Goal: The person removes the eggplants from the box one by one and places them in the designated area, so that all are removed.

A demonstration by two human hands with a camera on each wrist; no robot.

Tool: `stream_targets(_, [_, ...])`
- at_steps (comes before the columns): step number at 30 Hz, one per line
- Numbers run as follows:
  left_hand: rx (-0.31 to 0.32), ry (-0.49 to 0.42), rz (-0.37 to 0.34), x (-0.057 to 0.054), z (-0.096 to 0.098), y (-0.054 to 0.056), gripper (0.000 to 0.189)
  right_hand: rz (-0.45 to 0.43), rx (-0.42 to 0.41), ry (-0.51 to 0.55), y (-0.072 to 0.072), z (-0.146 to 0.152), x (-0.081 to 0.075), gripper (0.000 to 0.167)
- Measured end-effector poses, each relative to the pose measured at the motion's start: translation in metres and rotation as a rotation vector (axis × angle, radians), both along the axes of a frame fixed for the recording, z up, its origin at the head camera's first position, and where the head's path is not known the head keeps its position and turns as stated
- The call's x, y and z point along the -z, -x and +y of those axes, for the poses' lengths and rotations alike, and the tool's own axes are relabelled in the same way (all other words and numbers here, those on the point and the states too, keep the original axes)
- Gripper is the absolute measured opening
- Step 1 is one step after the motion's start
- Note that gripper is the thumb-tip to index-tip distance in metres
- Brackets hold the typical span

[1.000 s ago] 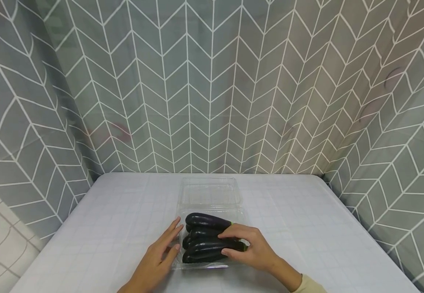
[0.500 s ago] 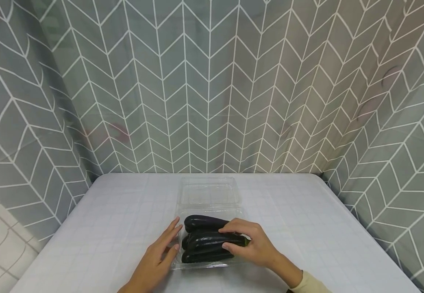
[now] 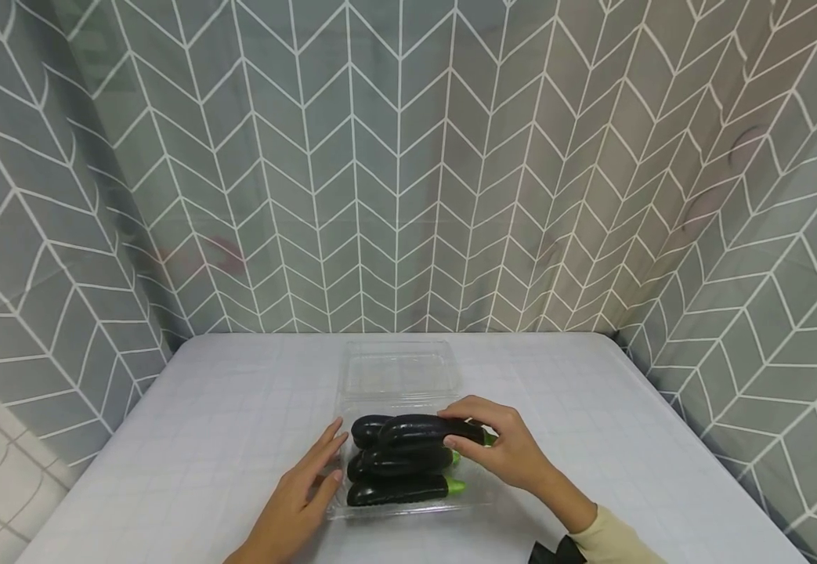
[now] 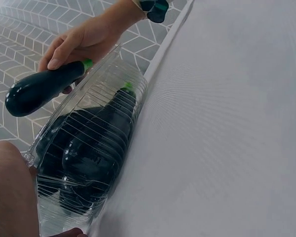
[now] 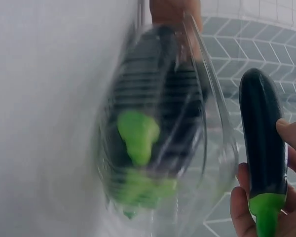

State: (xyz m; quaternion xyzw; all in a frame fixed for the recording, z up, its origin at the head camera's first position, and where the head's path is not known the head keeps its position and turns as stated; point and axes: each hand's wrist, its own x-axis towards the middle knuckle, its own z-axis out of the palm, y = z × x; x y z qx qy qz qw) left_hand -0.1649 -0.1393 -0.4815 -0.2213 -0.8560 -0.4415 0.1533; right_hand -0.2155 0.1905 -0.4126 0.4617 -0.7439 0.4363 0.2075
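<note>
My right hand [image 3: 496, 439] pinches a dark purple eggplant [image 5: 262, 133] near its green stem end, between thumb and fingers. In both wrist views this eggplant is raised above the rim of a clear plastic clamshell container [image 4: 121, 74]. Several more eggplants [image 3: 397, 491] lie in the container, stems toward the right. From the head view, the held one overlaps the farthest of them. My left hand [image 3: 302, 489] rests along the container's left side, fingers extended and touching its edge.
The container's clear lid [image 3: 399, 372] lies folded back on the far side. A white cloth covers the table [image 3: 239, 415], and grey patterned curtains [image 3: 408, 172] surround it at the back and sides. A dark object [image 3: 556, 552] shows by the right sleeve.
My right hand has lifted an eggplant from the near side and carried it toward the far side of the container. My left hand has stayed at the container's left side.
</note>
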Motion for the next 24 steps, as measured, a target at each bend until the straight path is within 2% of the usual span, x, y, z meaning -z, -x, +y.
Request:
stream_targets(6, [0.026,-0.027,-0.034,-0.001,0.002,0.0,0.049,0.01,0.046,-0.011,0.009,0.015,-0.009,0.042])
stream_targets(13, [0.01,-0.022,-0.104,-0.005,0.002,0.0,0.048,-0.063,0.135,-0.04,0.019,0.028,-0.017,0.038])
stream_targets(17, [0.015,-0.028,-0.107,-0.004,0.001,0.0,0.049,-0.078,0.17,-0.049,0.024,0.034,-0.019,0.037])
stream_targets(24, [0.012,-0.031,-0.09,-0.002,-0.001,0.0,0.049,-0.038,0.229,-0.063,0.037,0.045,-0.023,0.036])
